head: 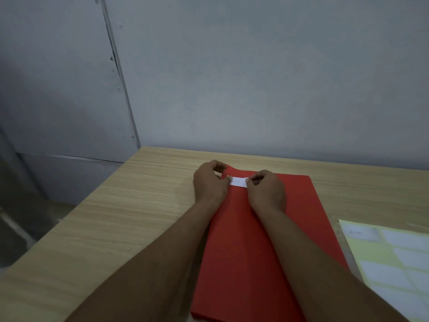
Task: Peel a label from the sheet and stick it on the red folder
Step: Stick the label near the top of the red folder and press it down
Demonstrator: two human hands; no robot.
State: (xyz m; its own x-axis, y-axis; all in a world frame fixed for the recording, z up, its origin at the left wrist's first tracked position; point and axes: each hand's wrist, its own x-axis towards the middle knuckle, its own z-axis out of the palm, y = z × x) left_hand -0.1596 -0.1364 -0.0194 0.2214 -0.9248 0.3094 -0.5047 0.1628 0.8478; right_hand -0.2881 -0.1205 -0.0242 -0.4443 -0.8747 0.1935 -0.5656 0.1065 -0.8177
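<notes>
A red folder lies flat on the wooden table, its long side running away from me. Near its far edge sits a small white label with faint writing. My left hand pinches the label's left end and my right hand pinches its right end, fingers curled, holding it against or just above the folder; I cannot tell which. The label sheet, pale yellow backing with several white labels, lies to the right of the folder, partly cut off by the frame.
The wooden table ends on the left in an edge with the floor below. A grey wall stands right behind the table's far edge. Both my forearms cross over the folder.
</notes>
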